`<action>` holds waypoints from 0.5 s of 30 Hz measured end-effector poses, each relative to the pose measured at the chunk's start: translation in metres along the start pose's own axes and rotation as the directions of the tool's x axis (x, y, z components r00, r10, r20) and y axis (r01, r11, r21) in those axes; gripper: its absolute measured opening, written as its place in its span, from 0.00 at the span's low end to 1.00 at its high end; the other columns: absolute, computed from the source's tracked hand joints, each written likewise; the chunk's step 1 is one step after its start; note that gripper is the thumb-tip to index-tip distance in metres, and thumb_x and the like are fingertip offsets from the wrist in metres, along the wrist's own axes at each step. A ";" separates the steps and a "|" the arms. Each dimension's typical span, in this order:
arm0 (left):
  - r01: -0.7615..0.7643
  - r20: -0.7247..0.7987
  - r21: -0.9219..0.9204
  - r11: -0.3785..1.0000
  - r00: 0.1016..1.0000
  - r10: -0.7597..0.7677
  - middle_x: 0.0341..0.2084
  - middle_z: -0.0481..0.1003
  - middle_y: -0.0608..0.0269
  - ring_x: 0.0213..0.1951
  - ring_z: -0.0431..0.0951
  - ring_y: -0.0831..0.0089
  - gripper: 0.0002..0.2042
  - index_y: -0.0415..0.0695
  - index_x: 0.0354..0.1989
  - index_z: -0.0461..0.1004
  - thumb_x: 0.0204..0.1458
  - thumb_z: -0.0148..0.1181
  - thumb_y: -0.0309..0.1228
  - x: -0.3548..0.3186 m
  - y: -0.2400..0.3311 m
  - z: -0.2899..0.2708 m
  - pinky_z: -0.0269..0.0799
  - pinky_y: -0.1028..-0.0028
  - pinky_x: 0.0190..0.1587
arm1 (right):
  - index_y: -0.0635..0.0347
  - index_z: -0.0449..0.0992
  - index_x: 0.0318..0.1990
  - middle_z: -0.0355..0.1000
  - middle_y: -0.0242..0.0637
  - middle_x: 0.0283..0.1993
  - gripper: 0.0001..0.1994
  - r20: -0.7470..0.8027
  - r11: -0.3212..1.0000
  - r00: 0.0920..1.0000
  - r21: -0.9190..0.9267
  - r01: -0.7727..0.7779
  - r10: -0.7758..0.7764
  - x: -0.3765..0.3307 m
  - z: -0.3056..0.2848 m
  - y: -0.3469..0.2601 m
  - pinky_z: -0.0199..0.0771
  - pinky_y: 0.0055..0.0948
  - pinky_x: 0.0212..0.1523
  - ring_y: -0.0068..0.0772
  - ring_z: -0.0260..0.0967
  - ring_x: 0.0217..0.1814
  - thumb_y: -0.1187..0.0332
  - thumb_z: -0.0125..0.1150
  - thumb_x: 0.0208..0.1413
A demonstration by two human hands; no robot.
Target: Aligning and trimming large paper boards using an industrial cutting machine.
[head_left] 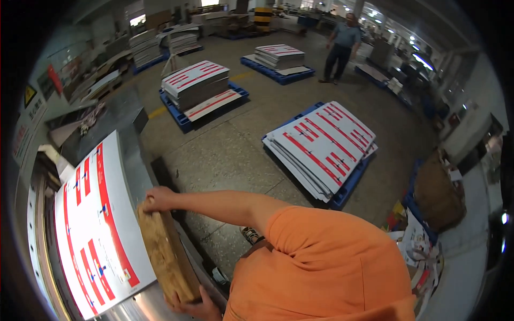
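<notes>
Gray floor (pixel 214 155) spreads across the middle of the frame, in a big, dim workroom with small bright lights at the upper right. Piles of flat boards sit on blue pallets. The nearest pile (pixel 321 144), right of the middle, has white tops with red stripes and leans a bit. Two more striped piles stand near the top of the frame. Somebody in a blue-gray shirt (pixel 347 36) stands at the upper right, well apart from the work.

Over at the lower left is a shiny metal tabletop (pixel 142 306). Just above it in the frame lies a big white sheet (pixel 115 235) with red stripes and little blue marks.

Right beside the sheet is a long, thick wooden block (pixel 168 257). A worker in an orange shirt (pixel 332 257) has both hands on it. The right hand (pixel 160 199) is at the block's top end, with its fingers curled tight around it. The left hand (pixel 197 308) holds the bottom end, fingers on one side and thumb on the other. I can't tell if the block touches the sheet.
</notes>
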State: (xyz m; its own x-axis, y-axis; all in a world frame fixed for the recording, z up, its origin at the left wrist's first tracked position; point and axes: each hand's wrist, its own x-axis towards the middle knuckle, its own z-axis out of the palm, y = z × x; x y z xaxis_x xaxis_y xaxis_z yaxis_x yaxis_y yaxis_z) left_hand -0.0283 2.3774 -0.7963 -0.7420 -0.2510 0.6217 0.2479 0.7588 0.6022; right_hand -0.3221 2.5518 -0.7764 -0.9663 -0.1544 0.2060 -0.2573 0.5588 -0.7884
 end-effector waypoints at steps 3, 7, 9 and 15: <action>0.076 0.360 -0.011 0.997 0.930 -0.067 0.52 0.63 0.43 0.54 0.63 0.49 0.33 0.42 0.55 0.60 0.39 0.67 0.36 0.009 -0.008 -0.071 0.59 0.56 0.55 | 0.62 0.74 0.34 0.74 0.50 0.34 0.30 0.080 0.987 0.997 -0.158 0.029 -0.017 -0.053 -0.009 -0.011 0.70 0.42 0.40 0.52 0.72 0.38 0.40 0.60 0.39; 0.154 0.719 0.227 0.962 0.639 -0.272 0.54 0.60 0.45 0.56 0.60 0.49 0.37 0.41 0.61 0.54 0.43 0.67 0.38 0.037 -0.002 -0.147 0.56 0.57 0.58 | 0.67 0.71 0.32 0.73 0.54 0.28 0.35 0.397 0.972 0.918 -0.219 0.086 0.008 -0.139 0.004 -0.049 0.72 0.45 0.32 0.56 0.71 0.32 0.34 0.54 0.40; 0.089 0.768 0.409 0.908 0.504 -0.395 0.56 0.59 0.46 0.57 0.59 0.51 0.39 0.42 0.61 0.54 0.42 0.67 0.39 0.048 0.005 -0.159 0.54 0.58 0.59 | 0.66 0.73 0.27 0.72 0.53 0.24 0.34 0.583 0.983 0.806 -0.063 0.170 -0.102 -0.181 0.026 -0.069 0.72 0.45 0.28 0.55 0.71 0.27 0.35 0.55 0.41; 0.175 0.788 0.557 0.812 0.196 -0.583 0.57 0.57 0.46 0.58 0.57 0.52 0.38 0.43 0.62 0.52 0.44 0.66 0.39 0.047 0.010 -0.136 0.51 0.58 0.60 | 0.63 0.76 0.31 0.73 0.53 0.32 0.25 0.747 0.824 0.412 0.315 0.471 -0.521 -0.249 0.119 -0.089 0.71 0.45 0.35 0.54 0.71 0.36 0.45 0.56 0.47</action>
State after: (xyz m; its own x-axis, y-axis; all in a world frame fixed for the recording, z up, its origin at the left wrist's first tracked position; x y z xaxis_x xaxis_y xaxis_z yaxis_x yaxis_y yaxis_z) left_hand 0.0234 2.2913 -0.6932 -0.7812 -0.0182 -0.6240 -0.2755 0.9071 0.3183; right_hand -0.0580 2.4432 -0.8262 -0.2595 -0.9637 0.0626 -0.6650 0.1313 -0.7352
